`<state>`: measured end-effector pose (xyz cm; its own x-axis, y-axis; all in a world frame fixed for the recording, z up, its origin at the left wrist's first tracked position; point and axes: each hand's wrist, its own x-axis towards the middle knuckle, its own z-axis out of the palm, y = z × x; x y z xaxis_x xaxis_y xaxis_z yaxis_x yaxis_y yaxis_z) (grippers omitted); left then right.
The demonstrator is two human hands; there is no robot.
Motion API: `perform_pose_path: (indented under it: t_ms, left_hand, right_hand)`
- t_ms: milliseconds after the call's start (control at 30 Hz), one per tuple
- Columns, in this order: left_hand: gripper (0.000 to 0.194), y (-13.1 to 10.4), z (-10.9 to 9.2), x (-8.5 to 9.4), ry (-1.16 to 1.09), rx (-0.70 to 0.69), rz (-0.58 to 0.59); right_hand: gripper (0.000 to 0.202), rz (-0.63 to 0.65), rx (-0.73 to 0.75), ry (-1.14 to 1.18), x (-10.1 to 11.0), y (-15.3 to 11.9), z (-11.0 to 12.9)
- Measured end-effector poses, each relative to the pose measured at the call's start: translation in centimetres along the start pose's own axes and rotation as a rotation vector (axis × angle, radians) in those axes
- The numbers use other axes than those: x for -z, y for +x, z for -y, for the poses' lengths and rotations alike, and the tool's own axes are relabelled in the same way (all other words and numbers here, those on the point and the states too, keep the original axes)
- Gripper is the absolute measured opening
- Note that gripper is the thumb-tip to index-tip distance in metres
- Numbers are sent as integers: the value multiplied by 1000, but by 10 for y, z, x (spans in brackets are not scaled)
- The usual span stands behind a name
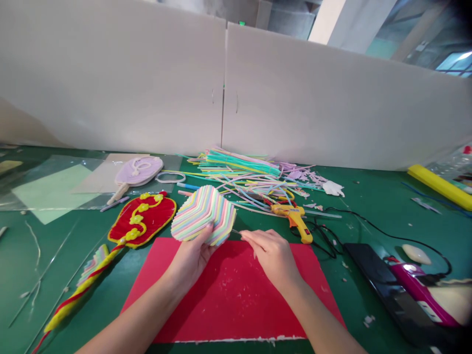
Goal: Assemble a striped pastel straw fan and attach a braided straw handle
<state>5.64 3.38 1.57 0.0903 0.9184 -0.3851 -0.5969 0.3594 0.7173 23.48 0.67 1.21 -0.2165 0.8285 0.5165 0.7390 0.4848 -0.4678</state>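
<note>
My left hand [194, 255] is closed on a rounded panel of pastel-striped pipe cleaners [204, 214], its thumb pressed on the front face. The panel is tilted up above a red board [236, 295]. At the panel's lower right edge, my right hand [271, 253] pinches a thin, metal-looking tool [237, 231]. Only its narrow tip shows, touching or very near the edge; the rest is hidden by the fingers. Left of the panel lies a red pipe-cleaner fan [147, 221] with yellow flowers and a twisted yellow-and-red handle.
Behind my hands lies a heap of pastel pipe cleaners [243, 169]. A yellow glue gun [293, 216] with a black cord sits right of it. Farther right are a black phone [383, 280] and a magenta power strip [416, 290]. A lilac fan [138, 171] rests at back left.
</note>
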Motion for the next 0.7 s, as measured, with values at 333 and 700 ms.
perform_pose_path:
  t_ms: [333, 700]
  left_hand:
    - [63, -3, -1, 0, 159, -172, 113]
    - [51, -4, -4, 0, 260, -211, 93]
  right_hand:
    - [25, 131, -437, 474, 6, 3, 15]
    - [30, 229, -547, 660, 12, 8, 11]
